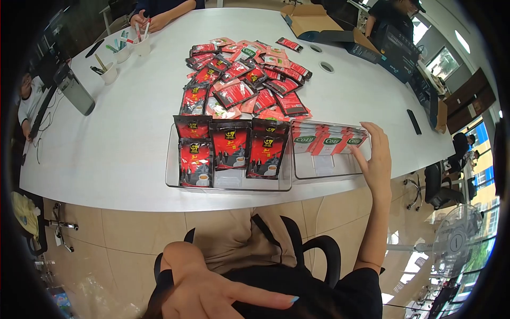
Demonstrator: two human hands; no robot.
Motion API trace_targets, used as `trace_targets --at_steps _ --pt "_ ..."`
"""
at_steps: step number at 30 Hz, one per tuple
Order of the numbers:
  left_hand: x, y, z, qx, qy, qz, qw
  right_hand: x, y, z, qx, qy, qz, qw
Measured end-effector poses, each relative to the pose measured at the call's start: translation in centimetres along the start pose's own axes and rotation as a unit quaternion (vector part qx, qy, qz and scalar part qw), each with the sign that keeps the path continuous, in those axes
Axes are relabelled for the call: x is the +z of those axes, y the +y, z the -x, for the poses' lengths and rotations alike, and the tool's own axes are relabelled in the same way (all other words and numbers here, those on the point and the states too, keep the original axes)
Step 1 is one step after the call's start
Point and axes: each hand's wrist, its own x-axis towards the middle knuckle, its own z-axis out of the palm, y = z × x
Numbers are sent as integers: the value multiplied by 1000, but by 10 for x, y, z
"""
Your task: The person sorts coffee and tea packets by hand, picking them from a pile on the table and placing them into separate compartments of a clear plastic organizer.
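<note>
My right hand (378, 157) is at the right end of a clear plastic bin (340, 171), its thumb in front of the end Cozy sachet (355, 142) and its fingers behind the sachet's top edge. Pink-and-white Cozy sachets (325, 140) stand in a row along the back of that bin. Close to the camera at the bottom, my left hand (212, 295) holds nothing visible, index finger stretched out to the right. A second clear bin (228, 186) stands left of the first, with red-and-black G7 coffee sachets (230, 146) upright in several stacks.
Behind the bins lies a loose pile of mixed sachets (249, 80). Pen cups (110, 73) and a grey bottle (75, 90) stand at left, near another person's hands (149, 22). An open cardboard box (313, 22) and a black phone-like object (414, 122) lie at right.
</note>
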Motion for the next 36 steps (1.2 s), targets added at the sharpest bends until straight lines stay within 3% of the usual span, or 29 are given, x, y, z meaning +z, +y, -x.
trace_targets --at_steps 6,7,8,11,13,16,19,24,27,30,31,36 --pt "-3 4 -31 -93 84 -95 988 -2 -6 -15 -10 13 -12 1000" --pt "-4 -3 -20 -43 108 -195 974 -4 -7 -21 -18 18 -11 1000" --pt "-4 -10 -10 2 141 -297 944 -4 -8 -28 -30 12 -14 999" --pt "-31 -17 5 -134 111 -552 816 -1 -12 -54 -70 9 -25 997" --pt "-51 -36 22 -161 80 -658 731 12 -14 -77 -105 2 -43 994" --pt "-65 -59 41 -166 25 -749 641 36 -20 -115 -132 -18 -75 988" --pt "-66 -63 52 -140 -40 -782 606 87 -15 -160 -110 -112 -52 986" --pt "-69 -66 51 -127 -23 -772 622 167 -10 -229 -68 -184 -36 980" --pt "-68 -66 52 -130 -16 -768 627 212 -5 -256 -55 -308 20 950" --pt "-69 -67 54 -126 -10 -767 629 255 4 -269 -100 -325 16 940" --pt "-69 -66 54 -124 -14 -768 628 215 -16 -262 -64 -366 5 928" --pt "-73 -62 56 -129 -21 -754 643 209 -24 -255 -97 -373 27 922"
